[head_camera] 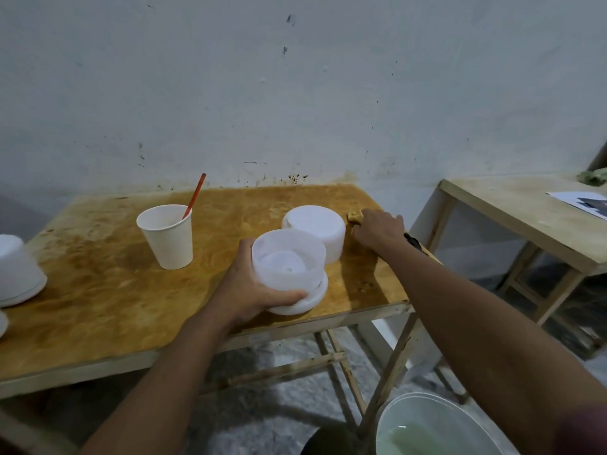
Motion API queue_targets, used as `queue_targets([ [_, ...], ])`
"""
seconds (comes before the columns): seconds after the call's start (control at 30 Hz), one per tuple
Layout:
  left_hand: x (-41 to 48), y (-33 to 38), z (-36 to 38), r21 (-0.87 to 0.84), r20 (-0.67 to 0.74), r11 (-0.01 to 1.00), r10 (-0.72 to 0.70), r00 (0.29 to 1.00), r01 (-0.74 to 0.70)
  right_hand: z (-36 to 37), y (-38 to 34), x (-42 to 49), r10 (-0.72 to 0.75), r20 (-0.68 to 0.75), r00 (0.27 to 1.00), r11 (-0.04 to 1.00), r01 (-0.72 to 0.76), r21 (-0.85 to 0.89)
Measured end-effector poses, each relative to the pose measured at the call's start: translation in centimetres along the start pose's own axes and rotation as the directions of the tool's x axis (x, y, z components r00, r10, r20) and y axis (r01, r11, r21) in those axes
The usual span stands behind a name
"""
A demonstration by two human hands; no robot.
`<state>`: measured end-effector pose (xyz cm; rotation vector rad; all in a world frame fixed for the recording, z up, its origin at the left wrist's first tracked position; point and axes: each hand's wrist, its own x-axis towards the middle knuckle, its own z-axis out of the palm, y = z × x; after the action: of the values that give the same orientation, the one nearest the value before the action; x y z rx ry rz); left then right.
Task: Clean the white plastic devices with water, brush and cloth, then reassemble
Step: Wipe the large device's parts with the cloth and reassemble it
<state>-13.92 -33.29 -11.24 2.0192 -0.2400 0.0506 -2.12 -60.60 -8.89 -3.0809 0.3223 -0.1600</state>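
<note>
A white translucent plastic device (289, 270), open at the top, stands near the front right of the wooden table (108, 284). My left hand (249, 284) grips its side, thumb curled round the base. Behind it stands a second white plastic part (315, 226), upside down. My right hand (381, 229) rests at the table's right edge, fingers on a small tan cloth (355, 217); whether it pinches the cloth is unclear. A white paper cup (167, 238) holds a red-handled brush (196, 194).
More white plastic parts (16, 270) sit at the table's left edge. A white bucket with greenish water (427, 428) stands on the floor at the lower right. A second wooden table (525, 221) with papers stands to the right. The wall is close behind.
</note>
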Motion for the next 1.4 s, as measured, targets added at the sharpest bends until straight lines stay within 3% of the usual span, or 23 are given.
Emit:
queue_targets([
  [0.07,-0.2,-0.4,0.0,0.023,0.009,1.0,0.008,1.0,-0.008,0.7,-0.1,1.0,0.018,0.053,0.998,1.0,-0.018,-0.014],
  [0.2,-0.2,-0.6,-0.1,0.032,0.013,0.999,-0.002,1.0,0.002,1.2,0.1,2.4,-0.005,-0.041,0.999,0.999,0.003,-0.047],
  [0.37,-0.1,-0.7,0.0,0.027,0.014,0.999,0.02,1.0,-0.02,0.9,0.9,3.5,0.052,-0.209,0.977,0.971,0.0,0.241],
  [0.57,-0.1,-1.0,0.1,0.0,0.014,1.0,0.027,1.0,-0.027,-0.2,0.4,3.7,0.136,-0.366,0.921,0.792,0.121,0.598],
  [0.7,0.1,-1.0,0.1,-0.025,0.038,0.999,0.033,0.999,-0.032,-1.9,-0.5,1.5,0.112,-0.49,0.865,0.691,0.286,0.663],
  [0.8,0.3,-1.0,0.1,-0.039,0.052,0.999,0.03,0.998,-0.028,-3.7,-1.2,-1.9,0.011,-0.531,0.847,0.602,0.418,0.68],
  [0.97,-0.2,-0.9,0.0,-0.028,0.026,0.998,0.055,0.998,-0.055,-6.2,-2.2,-8.7,-0.319,-0.521,0.792,0.575,0.599,0.557],
  [1.1,-1.0,-0.8,-0.9,0.003,-0.013,0.993,0.118,0.993,-0.118,-6.9,-3.5,-12.5,-0.626,-0.4,0.669,0.573,0.743,0.345],
  [1.3,-2.6,-1.3,-2.7,0.088,-0.069,0.982,0.17,0.983,-0.164,-6.9,-7.5,-14.5,-0.718,-0.214,0.663,0.676,0.737,0.014],
  [1.4,-3.3,-1.5,-2.8,0.128,-0.104,0.978,0.18,0.978,-0.166,-5.9,-10.4,-14.7,-0.712,-0.14,0.688,0.7,0.711,-0.062],
])
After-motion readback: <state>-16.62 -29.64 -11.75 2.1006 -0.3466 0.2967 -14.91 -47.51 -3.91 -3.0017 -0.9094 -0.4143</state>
